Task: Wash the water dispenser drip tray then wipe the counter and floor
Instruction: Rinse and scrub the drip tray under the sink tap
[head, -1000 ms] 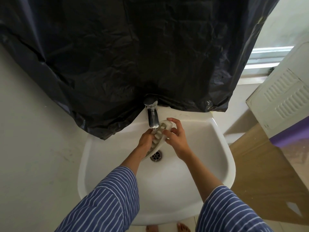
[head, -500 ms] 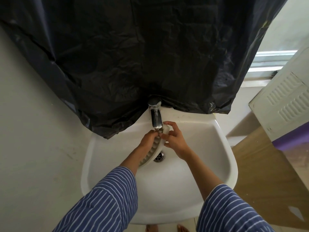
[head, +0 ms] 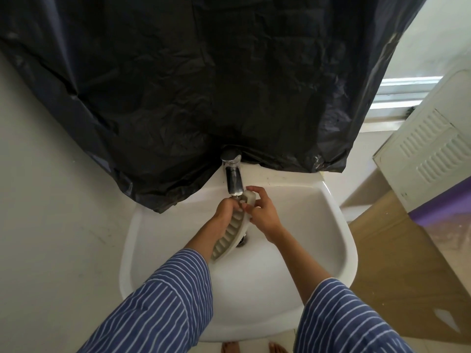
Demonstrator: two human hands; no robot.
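A pale grey slotted drip tray [head: 233, 231] is held on edge over the white sink [head: 318, 225], its top end just under the chrome tap [head: 234, 178]. My left hand [head: 225, 208] grips the tray's upper left side. My right hand [head: 263, 211] holds the tray's top end from the right, fingers curled over it. The tray's lower end slants down toward my left forearm and hides part of the drain [head: 242, 242].
A black plastic sheet [head: 204, 85] hangs on the wall above the sink. A brown cardboard sheet [head: 407, 263] and a white vented panel [head: 428, 154] stand to the right. My bare toes [head: 230, 347] show on the floor below the sink.
The tray has turned more on edge and slid lower along my left forearm. Both hands keep hold of its top end close under the tap.
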